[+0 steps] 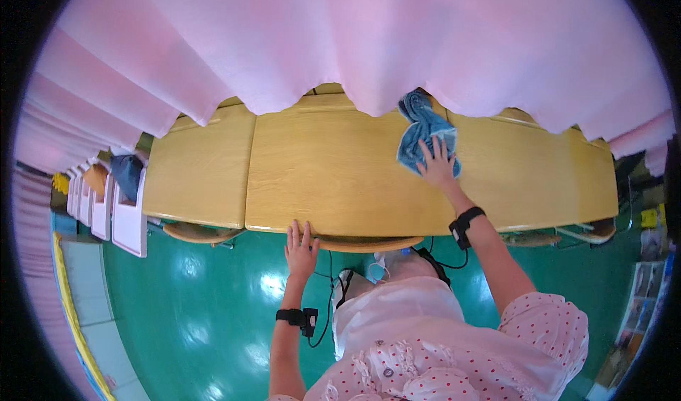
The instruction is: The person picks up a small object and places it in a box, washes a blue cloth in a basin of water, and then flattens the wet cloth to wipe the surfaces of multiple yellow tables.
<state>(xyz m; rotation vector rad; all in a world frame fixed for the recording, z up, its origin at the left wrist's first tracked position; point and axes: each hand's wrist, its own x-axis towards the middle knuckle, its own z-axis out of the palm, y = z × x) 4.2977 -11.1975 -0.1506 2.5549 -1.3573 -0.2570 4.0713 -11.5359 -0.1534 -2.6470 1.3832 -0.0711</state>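
Note:
Under my right hand (438,163) lies a crumpled blue cloth (425,123), on the right part of the wooden table (333,167). The fingers are spread flat and press on the cloth's near end. Its far end reaches up to the hem of the pink curtain. My left hand (301,248) rests with outstretched fingertips on the table's front edge, holding nothing. Both wrists wear black bands with small boxes and cables.
A pink curtain (340,39) hangs across the table's far side. Wooden chairs, one with a curved backrest (365,244), are tucked along the front edge. White-framed bins (130,216) stand at left, shelves (631,316) at right. The floor (213,309) is green.

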